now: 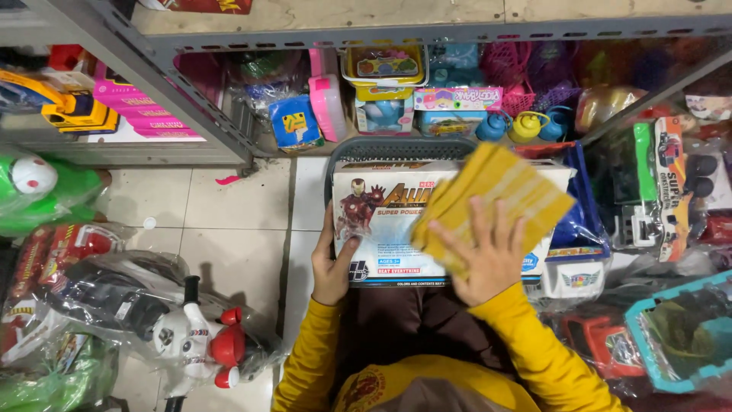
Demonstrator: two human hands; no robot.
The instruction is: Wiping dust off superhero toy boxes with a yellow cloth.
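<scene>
The single head camera looks steeply down from above, close to the arms, facing the grey metal shelf [191, 99] and the pale tiled floor [229, 229].

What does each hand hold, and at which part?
The left hand grips the white toy box at its left edge. The right hand presses a folded yellow cloth flat on the box front.
</scene>
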